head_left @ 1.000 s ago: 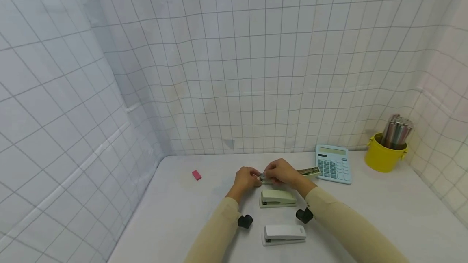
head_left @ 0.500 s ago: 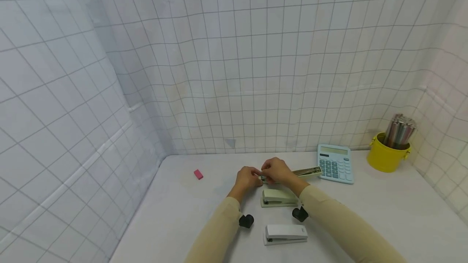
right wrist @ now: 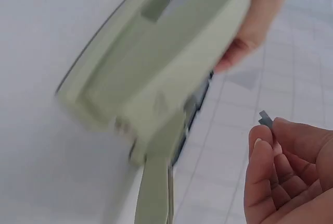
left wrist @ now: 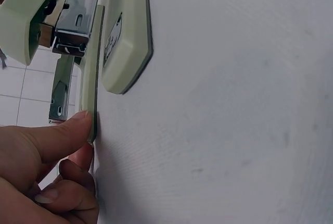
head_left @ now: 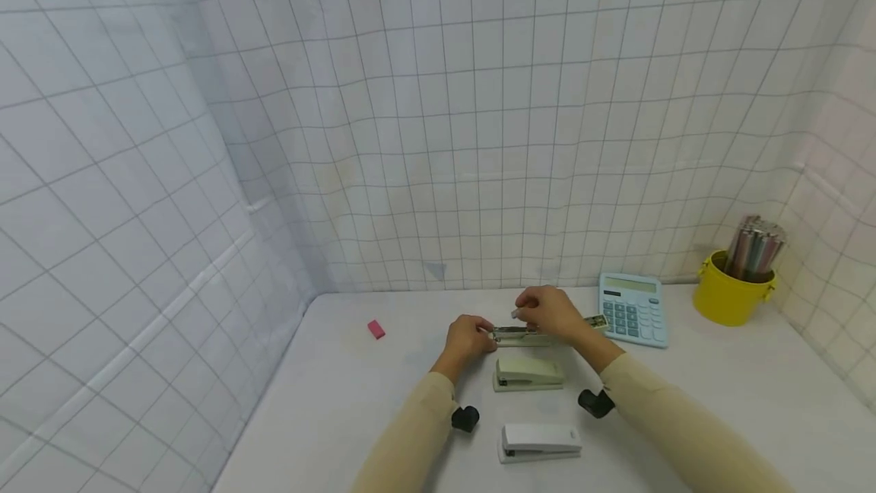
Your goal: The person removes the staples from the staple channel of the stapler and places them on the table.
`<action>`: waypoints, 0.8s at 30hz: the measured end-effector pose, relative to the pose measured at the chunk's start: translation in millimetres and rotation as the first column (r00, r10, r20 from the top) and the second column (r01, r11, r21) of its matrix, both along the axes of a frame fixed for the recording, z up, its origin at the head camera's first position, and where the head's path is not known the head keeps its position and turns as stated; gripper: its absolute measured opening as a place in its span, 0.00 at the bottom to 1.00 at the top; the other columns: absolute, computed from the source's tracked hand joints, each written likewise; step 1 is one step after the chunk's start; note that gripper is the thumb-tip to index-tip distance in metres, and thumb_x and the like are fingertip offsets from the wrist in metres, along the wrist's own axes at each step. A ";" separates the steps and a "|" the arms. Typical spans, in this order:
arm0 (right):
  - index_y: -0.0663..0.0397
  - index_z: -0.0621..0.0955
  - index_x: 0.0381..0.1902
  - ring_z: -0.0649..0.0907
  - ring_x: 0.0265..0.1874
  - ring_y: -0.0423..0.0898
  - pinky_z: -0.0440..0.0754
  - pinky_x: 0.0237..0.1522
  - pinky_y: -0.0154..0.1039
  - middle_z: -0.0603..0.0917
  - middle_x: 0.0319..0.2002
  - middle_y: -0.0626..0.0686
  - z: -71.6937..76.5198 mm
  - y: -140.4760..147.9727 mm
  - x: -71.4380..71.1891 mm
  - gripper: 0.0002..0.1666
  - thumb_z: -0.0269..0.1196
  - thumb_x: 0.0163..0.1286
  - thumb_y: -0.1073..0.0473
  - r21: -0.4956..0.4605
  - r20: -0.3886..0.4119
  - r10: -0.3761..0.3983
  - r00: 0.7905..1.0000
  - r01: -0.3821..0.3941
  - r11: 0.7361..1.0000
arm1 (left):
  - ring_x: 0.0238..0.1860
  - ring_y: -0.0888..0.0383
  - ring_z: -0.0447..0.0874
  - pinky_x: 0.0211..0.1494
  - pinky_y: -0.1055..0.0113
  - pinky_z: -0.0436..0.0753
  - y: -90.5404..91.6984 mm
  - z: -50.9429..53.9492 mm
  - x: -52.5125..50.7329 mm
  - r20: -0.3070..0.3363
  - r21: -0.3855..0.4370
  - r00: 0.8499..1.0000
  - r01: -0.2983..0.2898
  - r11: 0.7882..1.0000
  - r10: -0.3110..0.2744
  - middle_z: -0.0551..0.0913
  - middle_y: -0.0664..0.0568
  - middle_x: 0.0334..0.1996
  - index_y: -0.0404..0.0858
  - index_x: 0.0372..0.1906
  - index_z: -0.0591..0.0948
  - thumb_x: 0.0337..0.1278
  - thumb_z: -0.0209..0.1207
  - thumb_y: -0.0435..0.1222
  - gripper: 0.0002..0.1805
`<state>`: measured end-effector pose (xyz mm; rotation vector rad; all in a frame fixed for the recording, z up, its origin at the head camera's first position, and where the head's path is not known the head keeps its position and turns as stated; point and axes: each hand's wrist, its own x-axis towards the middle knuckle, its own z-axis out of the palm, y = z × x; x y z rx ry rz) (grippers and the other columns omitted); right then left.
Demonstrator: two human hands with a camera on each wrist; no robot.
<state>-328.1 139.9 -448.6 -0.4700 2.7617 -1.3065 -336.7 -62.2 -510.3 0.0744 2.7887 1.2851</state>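
Note:
A light green stapler (head_left: 523, 338) lies with its top swung back to the right, its metal channel exposed. My left hand (head_left: 468, 337) pinches the left end of its base; in the left wrist view the thumb (left wrist: 78, 127) presses against that end. Above the channel, my right hand (head_left: 550, 310) pinches a small grey strip of staples (right wrist: 265, 118) between thumb and forefinger, apart from the stapler. Closer to me sits a second light green stapler (head_left: 527, 374), closed. A white stapler (head_left: 541, 441), also closed, lies nearest.
Right of the opened stapler is a light blue calculator (head_left: 633, 310). A yellow bucket (head_left: 728, 299) of pens or similar thin sticks (head_left: 755, 246) stands at the back right. Off to the left lies a small pink block (head_left: 376, 329). Gridded cloth walls (head_left: 438, 135) border the white table (head_left: 328, 402).
My right hand has lifted and moved right, away from the left end of the channel, with the strip of staples in its fingertips. The left hand keeps its hold on the stapler base.

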 end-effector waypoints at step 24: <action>0.65 0.82 0.48 0.80 0.30 0.47 0.79 0.28 0.42 0.82 0.33 0.53 -44.3 112.0 49.7 0.13 0.65 0.66 0.66 -0.056 0.249 -0.130 0.960 0.148 0.987 | 0.32 0.58 0.79 0.36 0.65 0.78 -0.8 3.1 2.1 -0.015 -0.022 1.000 0.006 1.000 -0.006 0.85 0.51 0.32 0.38 0.41 0.90 0.45 0.75 0.30 0.14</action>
